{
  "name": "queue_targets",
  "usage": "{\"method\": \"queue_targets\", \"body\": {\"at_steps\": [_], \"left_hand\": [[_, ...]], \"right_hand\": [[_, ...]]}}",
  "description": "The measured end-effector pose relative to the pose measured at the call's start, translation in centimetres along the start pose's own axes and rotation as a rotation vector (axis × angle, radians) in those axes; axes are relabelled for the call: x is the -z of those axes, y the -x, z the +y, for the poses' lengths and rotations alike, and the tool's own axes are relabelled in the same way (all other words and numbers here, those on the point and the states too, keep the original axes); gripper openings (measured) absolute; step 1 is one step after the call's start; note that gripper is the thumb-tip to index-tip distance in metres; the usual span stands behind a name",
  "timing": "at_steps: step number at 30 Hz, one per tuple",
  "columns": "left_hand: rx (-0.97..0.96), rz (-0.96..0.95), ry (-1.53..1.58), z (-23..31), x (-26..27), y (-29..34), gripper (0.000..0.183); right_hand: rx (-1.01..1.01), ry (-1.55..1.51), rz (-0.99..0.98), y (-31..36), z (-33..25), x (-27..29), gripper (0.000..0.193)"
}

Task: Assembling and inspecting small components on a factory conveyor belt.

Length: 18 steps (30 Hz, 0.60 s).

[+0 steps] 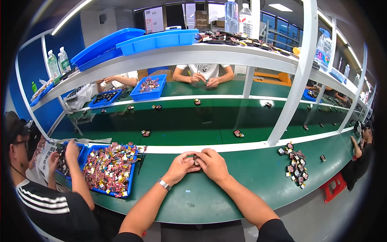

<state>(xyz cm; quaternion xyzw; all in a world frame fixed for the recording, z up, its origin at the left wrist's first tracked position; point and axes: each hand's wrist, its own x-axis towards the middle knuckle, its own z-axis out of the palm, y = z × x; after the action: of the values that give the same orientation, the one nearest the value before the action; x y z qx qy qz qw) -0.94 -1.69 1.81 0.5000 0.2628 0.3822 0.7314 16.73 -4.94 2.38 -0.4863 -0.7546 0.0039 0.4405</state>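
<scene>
Over the green worktop [177,205], my two hands meet in front of me around a small dark part [196,159]. My left hand [180,167] has its fingers closed on the part from the left. From the right, my right hand [214,164] pinches the same part with its fingertips. Most of it is hidden by my fingers, so its exact kind is unclear. To the left, a blue tray [131,180] is heaped with small pink and yellow pieces. A thin dark tool [141,162] lies beside that tray. Off to the right is a pile of small black assemblies [297,166].
A white rail [209,147] and post [293,76] stand beyond my hands, under a shelf [173,56] with blue trays and bottles. Behind the rail, a dark green belt [181,121] carries scattered small assemblies. A co-worker [52,201] sits close on my left; others work across and at far right.
</scene>
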Motion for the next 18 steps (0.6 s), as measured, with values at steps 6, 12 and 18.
{"method": "queue_targets", "body": {"at_steps": [6, 12, 18], "left_hand": [[-0.008, 0.055, 0.035, -0.3, -0.2, -0.2, 0.033], [-0.037, -0.059, 0.047, -0.8, 0.7, -0.4, 0.033], [-0.004, -0.065, -0.038, -0.9, 0.5, -0.2, 0.036]], "right_hand": [[0.127, -0.004, -0.072, -0.6, 0.6, 1.1, 0.018], [0.113, -0.132, -0.178, -0.9, 1.2, 1.6, 0.011], [-0.011, -0.206, -0.213, -0.6, 1.0, 1.2, 0.007]]}}
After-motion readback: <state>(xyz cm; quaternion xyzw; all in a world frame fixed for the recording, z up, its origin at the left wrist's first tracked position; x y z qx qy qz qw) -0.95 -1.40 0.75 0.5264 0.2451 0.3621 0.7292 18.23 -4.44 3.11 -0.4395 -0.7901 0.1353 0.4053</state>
